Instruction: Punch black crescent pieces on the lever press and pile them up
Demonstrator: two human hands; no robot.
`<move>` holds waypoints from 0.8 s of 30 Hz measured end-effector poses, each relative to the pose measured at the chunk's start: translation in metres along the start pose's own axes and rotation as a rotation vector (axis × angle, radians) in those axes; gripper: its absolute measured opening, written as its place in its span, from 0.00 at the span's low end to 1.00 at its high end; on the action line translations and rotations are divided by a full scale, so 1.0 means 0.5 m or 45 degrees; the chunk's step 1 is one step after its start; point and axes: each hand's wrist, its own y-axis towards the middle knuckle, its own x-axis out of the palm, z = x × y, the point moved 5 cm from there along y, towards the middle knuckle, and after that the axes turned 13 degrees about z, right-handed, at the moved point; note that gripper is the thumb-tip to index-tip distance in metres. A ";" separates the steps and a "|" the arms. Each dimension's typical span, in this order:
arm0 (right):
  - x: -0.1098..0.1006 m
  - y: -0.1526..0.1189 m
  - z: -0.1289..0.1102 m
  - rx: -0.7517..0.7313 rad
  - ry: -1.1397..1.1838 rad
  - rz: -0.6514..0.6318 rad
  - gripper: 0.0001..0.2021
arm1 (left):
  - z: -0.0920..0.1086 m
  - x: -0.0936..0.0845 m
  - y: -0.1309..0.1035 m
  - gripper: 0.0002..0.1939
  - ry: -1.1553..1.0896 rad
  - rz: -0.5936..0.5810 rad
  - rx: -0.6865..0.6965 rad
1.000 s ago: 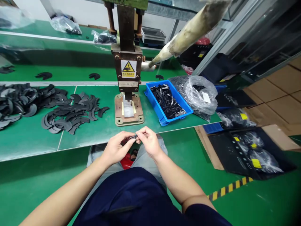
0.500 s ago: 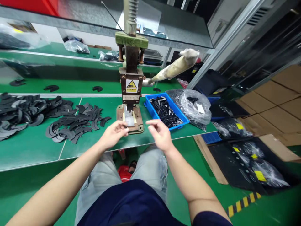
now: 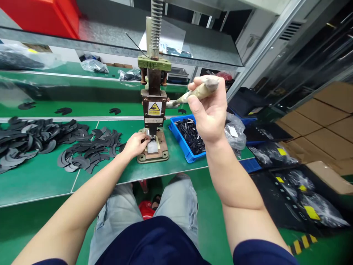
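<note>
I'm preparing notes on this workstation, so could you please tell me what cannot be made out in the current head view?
In the head view:
Shape of the black part: too small, partly covered by the left hand.
Right end of the blue bin: hidden behind the right hand.
Lettering on the press's label strip: too small.
Red box: cut off by the top edge.

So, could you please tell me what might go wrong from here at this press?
First, a pinched finger: the left grip is right by the press ram while the right grip is on the lever, so a pull now might catch a fingertip.

Second, a crooked press: the small dark part at the left grip's fingertips could be misaligned, though its exact seating is too small to tell.
</note>
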 end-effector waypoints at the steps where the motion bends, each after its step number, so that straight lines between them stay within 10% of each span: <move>1: 0.002 -0.011 -0.005 0.038 0.016 0.046 0.25 | -0.003 0.001 0.001 0.11 -0.018 0.005 -0.014; 6: 0.004 -0.120 -0.015 -0.027 0.256 0.259 0.04 | -0.031 0.016 -0.010 0.12 -0.107 0.021 -0.189; 13: 0.018 -0.287 0.046 -0.118 0.292 0.269 0.07 | -0.034 0.020 -0.026 0.15 -0.166 0.006 -0.314; 19: 0.025 -0.287 0.051 -0.152 0.307 0.316 0.07 | -0.108 -0.141 -0.013 0.18 0.210 0.235 -0.238; 24: 0.032 -0.286 0.050 -0.143 0.343 0.402 0.06 | -0.154 -0.204 -0.056 0.20 0.664 -0.061 -0.143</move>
